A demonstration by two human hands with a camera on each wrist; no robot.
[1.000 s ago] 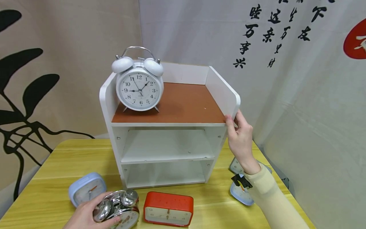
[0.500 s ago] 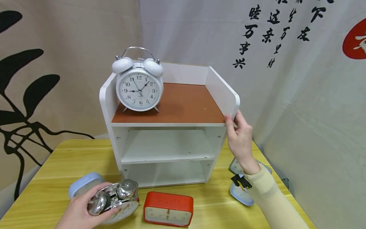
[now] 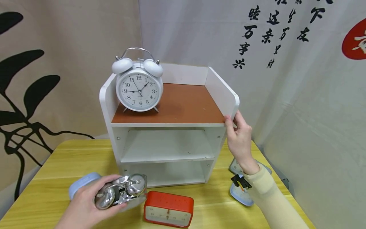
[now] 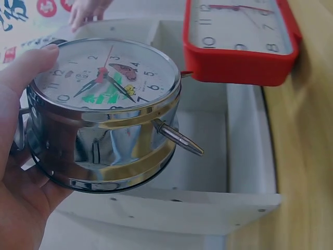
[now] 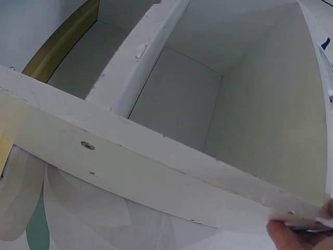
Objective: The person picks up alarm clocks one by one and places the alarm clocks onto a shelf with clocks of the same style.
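My left hand [image 3: 87, 198] grips a silver twin-bell alarm clock [image 3: 121, 191] in front of the shelf. In the left wrist view, the thumb lies at the rim of the clock's dial [image 4: 106, 73], and one metal leg [image 4: 179, 138] sticks out from the body. Seen from the head, the bells point up and the dial is mostly hidden. My right hand [image 3: 241, 140] pinches the front edge of the right side panel of a white shelf [image 3: 221, 92]. On its brown top, at the left, a white twin-bell alarm clock [image 3: 139, 90] stands upright.
A red box-shaped clock [image 3: 168, 208] stands right of the silver one, close to it. Behind my left hand sits a light-blue clock [image 3: 81, 183], partly covered. Another light-blue clock [image 3: 240, 196] and a grey one [image 3: 235, 166] lie beneath my right forearm on the wooden table [image 3: 43, 190].
My left hand has raised the silver clock and carried it toward the shelf and slightly right, its dial turning out of the head view. The right hand stays on the panel.
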